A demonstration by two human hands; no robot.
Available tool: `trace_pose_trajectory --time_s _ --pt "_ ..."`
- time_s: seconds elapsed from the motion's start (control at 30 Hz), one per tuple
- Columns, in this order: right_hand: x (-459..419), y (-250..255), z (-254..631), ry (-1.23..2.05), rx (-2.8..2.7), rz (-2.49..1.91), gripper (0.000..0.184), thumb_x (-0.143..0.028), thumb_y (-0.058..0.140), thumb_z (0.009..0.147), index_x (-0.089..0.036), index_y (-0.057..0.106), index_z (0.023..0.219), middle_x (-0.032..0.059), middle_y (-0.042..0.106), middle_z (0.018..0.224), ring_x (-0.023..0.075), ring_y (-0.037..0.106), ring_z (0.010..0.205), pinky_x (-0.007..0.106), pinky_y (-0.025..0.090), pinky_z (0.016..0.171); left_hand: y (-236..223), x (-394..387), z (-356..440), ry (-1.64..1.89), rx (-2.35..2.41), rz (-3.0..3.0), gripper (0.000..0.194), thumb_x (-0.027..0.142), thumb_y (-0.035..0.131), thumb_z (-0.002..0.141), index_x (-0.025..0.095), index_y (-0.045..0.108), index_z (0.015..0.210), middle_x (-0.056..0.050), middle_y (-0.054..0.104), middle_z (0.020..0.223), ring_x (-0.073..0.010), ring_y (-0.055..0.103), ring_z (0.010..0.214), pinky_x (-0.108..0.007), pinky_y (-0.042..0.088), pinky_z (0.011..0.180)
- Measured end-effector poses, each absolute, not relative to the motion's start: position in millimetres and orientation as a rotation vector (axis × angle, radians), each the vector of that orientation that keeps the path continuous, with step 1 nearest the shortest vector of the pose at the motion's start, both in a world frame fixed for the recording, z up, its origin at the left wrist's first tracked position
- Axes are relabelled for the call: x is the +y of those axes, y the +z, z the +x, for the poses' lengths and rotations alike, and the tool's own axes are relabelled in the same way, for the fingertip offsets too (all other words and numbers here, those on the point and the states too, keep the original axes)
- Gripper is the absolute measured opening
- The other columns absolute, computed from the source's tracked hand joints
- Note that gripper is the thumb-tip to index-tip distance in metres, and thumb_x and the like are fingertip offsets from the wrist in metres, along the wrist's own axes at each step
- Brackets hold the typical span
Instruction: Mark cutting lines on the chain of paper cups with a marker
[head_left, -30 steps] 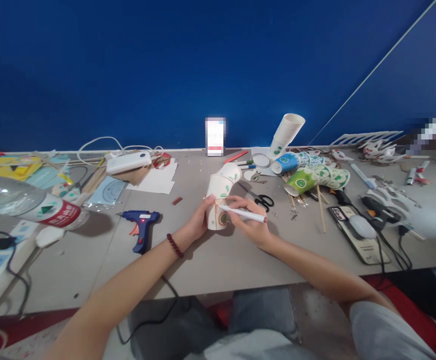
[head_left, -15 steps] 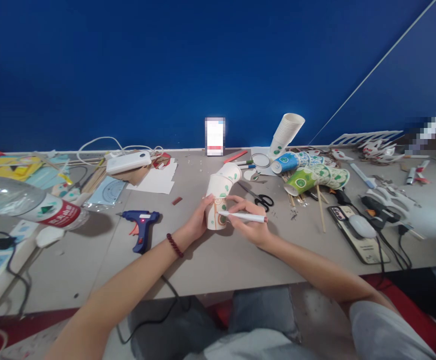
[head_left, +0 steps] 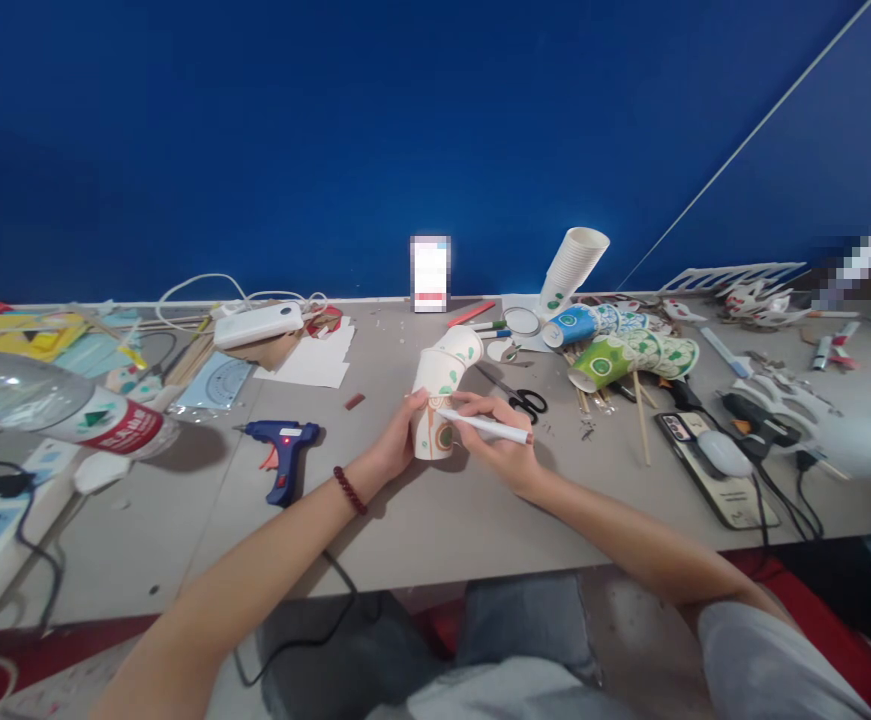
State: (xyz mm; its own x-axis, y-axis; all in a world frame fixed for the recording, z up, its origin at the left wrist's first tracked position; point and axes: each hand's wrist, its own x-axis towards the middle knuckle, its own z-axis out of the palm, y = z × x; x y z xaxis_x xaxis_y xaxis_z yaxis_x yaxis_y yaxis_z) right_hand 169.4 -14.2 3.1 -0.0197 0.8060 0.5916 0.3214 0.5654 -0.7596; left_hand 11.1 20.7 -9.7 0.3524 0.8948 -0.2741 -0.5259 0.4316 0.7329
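Several white paper cups (head_left: 439,372), joined in a bent chain, stand on the table in front of me. Orange-brown lines and a ring are drawn on the lowest cup, beside printed green spots. My left hand (head_left: 399,437) is closed around the left side of that cup. In my right hand (head_left: 501,445) is a white marker (head_left: 499,429) with a reddish end, its tip at the cup's upper part. The right fingers also lie close against the cup's right side. Just behind them are black-handled scissors (head_left: 529,403).
A blue glue gun (head_left: 281,450) lies left, near a water bottle (head_left: 105,415) and a power strip (head_left: 15,525). On the right are coloured cup chains, green (head_left: 604,365) and blue (head_left: 574,325), and a phone (head_left: 716,480) under a white mouse (head_left: 724,453). Stacked cups (head_left: 574,265) stand behind.
The marker tip has moved slightly up on the lowest cup. My left hand and the cup chain have stayed in place.
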Motion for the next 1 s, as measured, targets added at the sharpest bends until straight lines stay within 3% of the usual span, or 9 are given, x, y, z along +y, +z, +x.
trace_pose_trajectory --time_s 0.37,0.77,1.0 --pt "-16.3 7.9 172.4 0.605 -1.632 -0.901 0.005 -0.023 0.067 0.082 -0.023 0.064 0.078 0.0058 0.075 0.077 0.0298 0.073 0.106 0.041 0.061 0.081 -8.6 21.2 11.2 0.992 0.804 0.568 0.044 0.048 0.075 0.07 0.014 0.067 0.095 -0.006 0.07 0.085 -0.0193 0.065 0.072 -0.032 0.051 0.064" --pt "-13.9 4.2 169.2 0.541 -1.595 -0.937 0.004 -0.023 0.066 0.083 -0.023 0.063 0.086 0.0076 0.077 0.096 0.0245 0.075 0.099 0.038 0.061 0.081 -8.1 20.9 10.8 0.988 0.773 0.553 0.039 0.047 0.076 0.068 0.015 0.069 0.088 -0.005 0.07 0.077 -0.0188 0.063 0.065 -0.032 0.051 0.061" --pt "-15.0 6.8 169.6 0.58 -1.61 -0.911 0.002 -0.022 0.065 0.083 -0.022 0.063 0.082 0.0065 0.076 0.084 0.0268 0.074 0.102 0.039 0.061 0.08 -6.0 20.8 10.4 0.961 0.759 0.555 0.043 0.049 0.074 0.07 0.013 0.068 0.093 -0.007 0.071 0.08 -0.0194 0.064 0.067 -0.032 0.051 0.062"
